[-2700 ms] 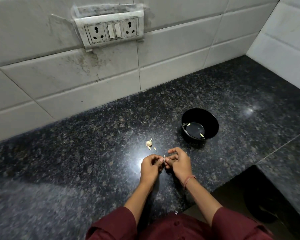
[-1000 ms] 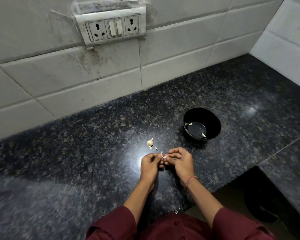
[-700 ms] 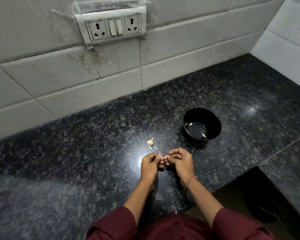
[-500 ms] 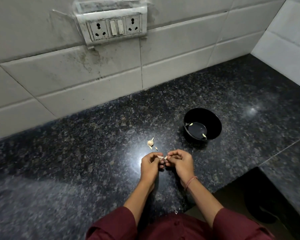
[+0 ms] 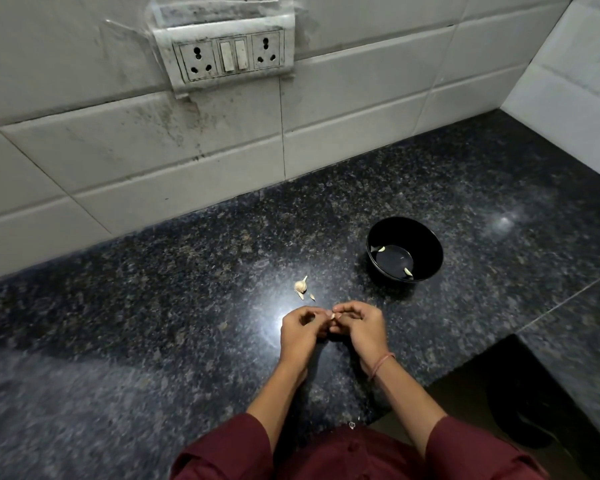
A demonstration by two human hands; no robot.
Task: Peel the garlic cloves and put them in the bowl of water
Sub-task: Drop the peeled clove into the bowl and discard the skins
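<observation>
My left hand (image 5: 298, 332) and my right hand (image 5: 361, 327) meet fingertip to fingertip just above the dark counter, both pinching one small pale garlic clove (image 5: 332, 316) between them. A black bowl (image 5: 426, 244) of water stands beyond my right hand and holds two peeled cloves (image 5: 381, 249). A small garlic piece with a stem (image 5: 300, 285) lies on the counter beyond my left hand, with bits of skin (image 5: 307, 296) beside it.
The black speckled granite counter (image 5: 153, 306) runs to a white tiled wall (image 5: 153, 150) with a socket panel (image 5: 227, 53). The counter's front edge steps back at the lower right, over a dark floor (image 5: 499, 393).
My hands have stayed in the same spot, working the clove between the fingertips. The strip of skin that stuck up from the clove earlier is out of sight.
</observation>
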